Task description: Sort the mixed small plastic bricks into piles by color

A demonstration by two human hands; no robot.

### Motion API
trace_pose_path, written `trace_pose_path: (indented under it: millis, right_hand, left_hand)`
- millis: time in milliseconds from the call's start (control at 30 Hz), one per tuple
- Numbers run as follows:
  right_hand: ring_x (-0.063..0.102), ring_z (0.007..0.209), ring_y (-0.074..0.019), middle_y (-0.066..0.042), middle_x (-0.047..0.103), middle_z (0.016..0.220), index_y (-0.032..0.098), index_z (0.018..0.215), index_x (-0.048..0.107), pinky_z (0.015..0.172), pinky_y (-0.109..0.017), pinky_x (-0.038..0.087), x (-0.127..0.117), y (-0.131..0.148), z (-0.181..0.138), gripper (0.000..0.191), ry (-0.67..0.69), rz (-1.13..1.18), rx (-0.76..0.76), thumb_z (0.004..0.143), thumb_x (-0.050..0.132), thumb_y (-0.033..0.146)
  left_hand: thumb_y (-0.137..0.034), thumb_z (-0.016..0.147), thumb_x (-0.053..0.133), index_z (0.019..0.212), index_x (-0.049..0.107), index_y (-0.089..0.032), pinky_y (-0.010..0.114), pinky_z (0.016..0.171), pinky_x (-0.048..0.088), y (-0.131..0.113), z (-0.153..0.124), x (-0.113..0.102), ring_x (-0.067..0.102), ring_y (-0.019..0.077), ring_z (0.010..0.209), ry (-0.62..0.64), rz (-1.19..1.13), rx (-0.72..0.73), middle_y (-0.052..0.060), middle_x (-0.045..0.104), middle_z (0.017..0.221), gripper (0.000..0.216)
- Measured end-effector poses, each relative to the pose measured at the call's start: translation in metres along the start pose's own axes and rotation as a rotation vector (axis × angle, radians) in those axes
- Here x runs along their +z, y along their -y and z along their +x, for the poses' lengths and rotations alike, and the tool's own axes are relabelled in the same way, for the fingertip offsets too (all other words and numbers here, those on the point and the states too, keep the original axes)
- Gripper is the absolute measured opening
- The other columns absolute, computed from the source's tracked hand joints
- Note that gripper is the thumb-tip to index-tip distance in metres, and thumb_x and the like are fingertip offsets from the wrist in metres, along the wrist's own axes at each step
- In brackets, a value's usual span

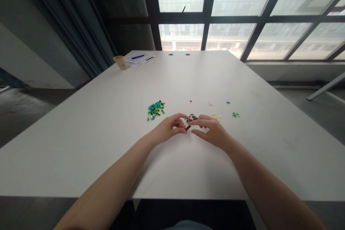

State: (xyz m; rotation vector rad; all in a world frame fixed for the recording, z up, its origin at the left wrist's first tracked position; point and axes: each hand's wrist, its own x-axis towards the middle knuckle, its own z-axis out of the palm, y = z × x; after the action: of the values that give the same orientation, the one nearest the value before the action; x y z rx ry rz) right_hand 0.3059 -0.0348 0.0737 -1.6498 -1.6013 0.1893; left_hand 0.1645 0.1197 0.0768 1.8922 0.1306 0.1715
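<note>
Between the thumb and fingers of my left hand (172, 125) is a small dark brown building brick (188, 128), held tilted. My right hand (211, 128) is just to the right, its thumb and fingers apart, close to the brick's end. Whether the right fingertips touch the brick I cannot tell. Behind the fingertips lies a small pile of dark brown bricks (192, 117), partly hidden by both hands.
A mixed heap of coloured bricks (155, 109) lies left on the white table (107, 143). Beyond my right hand are yellow bricks (216, 116), green bricks (235, 114), a blue brick (228, 102), white pieces (210, 103) and a red piece (191, 101). A paper cup (121, 63) stands far left beside papers (133, 58).
</note>
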Motion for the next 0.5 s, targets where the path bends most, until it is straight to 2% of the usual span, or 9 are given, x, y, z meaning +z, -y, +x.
trace_pose_path:
  millis: [133, 300, 367, 500]
  right_hand:
    - [0.053, 0.069, -0.0113, -0.003, 0.058, 0.078, 0.023, 0.087, 0.068, 0.064, -0.024, 0.04, 0.007, -0.003, -0.001, 0.016, 0.036, 0.016, -0.021, 0.081, 0.054, 0.026]
    - [0.053, 0.068, -0.0113, -0.003, 0.059, 0.078, 0.024, 0.089, 0.068, 0.062, -0.023, 0.04, 0.007, -0.011, 0.0, 0.016, 0.033, -0.026, 0.032, 0.08, 0.054, 0.026]
    - [0.053, 0.067, -0.0115, -0.002, 0.06, 0.076, 0.024, 0.087, 0.069, 0.063, -0.024, 0.04, 0.009, -0.016, 0.0, 0.016, 0.026, -0.079, 0.101, 0.079, 0.055, 0.026]
    - [0.055, 0.07, -0.0139, -0.003, 0.063, 0.078, 0.025, 0.084, 0.07, 0.067, -0.027, 0.04, 0.016, -0.025, -0.002, 0.014, 0.057, -0.171, 0.268, 0.077, 0.059, 0.028]
  left_hand:
    - [-0.021, 0.074, 0.058, 0.101, 0.052, -0.02, 0.026, 0.071, 0.045, 0.001, 0.0, 0.003, 0.059, 0.0126, 0.072, 0.031, 0.013, -0.018, 0.0, 0.063, 0.074, 0.028]
    - [-0.024, 0.075, 0.056, 0.099, 0.052, -0.02, 0.027, 0.073, 0.046, 0.007, 0.003, 0.006, 0.06, 0.0138, 0.076, 0.021, 0.055, -0.031, 0.002, 0.065, 0.08, 0.025]
    - [-0.026, 0.076, 0.055, 0.101, 0.051, -0.021, 0.027, 0.072, 0.046, 0.011, 0.004, 0.004, 0.059, 0.0137, 0.075, -0.026, 0.138, -0.059, 0.002, 0.066, 0.083, 0.026]
    - [-0.027, 0.077, 0.052, 0.1, 0.054, -0.022, 0.027, 0.069, 0.046, 0.018, 0.006, -0.006, 0.058, 0.0133, 0.07, -0.236, 0.398, -0.098, 0.002, 0.065, 0.083, 0.023]
